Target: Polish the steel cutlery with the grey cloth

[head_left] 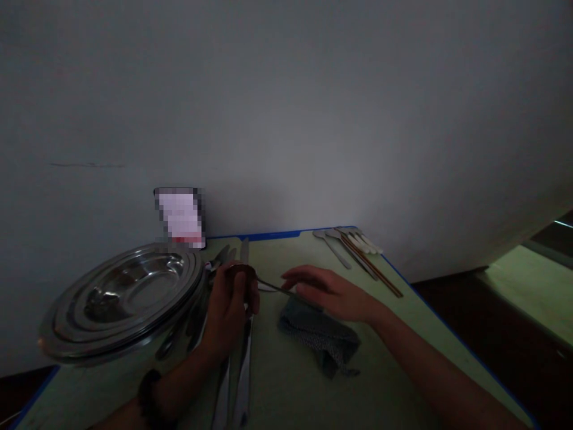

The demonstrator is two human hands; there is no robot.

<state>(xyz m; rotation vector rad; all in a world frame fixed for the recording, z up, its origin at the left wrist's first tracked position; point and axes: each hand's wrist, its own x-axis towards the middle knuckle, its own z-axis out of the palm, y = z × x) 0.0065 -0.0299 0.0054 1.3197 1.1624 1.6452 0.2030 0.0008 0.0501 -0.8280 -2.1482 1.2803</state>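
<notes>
My left hand (pixel 230 301) is closed around the round bowl end of a ladle (pixel 273 286), a metal utensil whose handle points right. My fingers partly hide the bowl, which looks brownish in the dim light. Over the handle hovers my right hand (pixel 329 289), fingers bent and apart; whether they touch it is unclear. Just below that hand a crumpled grey-green cloth (pixel 317 334) lies on the table. Metal knives (pixel 244 370) lie lengthwise beneath and in front of my left hand.
Stacked metal plates (pixel 62 316) stand at the left, with more cutlery beside them. A phone (pixel 181 215) leans against the wall behind. At the back right lie a spoon (pixel 333 251), wooden chopsticks (pixel 376 272) and white spoons (pixel 364 242). The table (pixel 277 382) has blue edges.
</notes>
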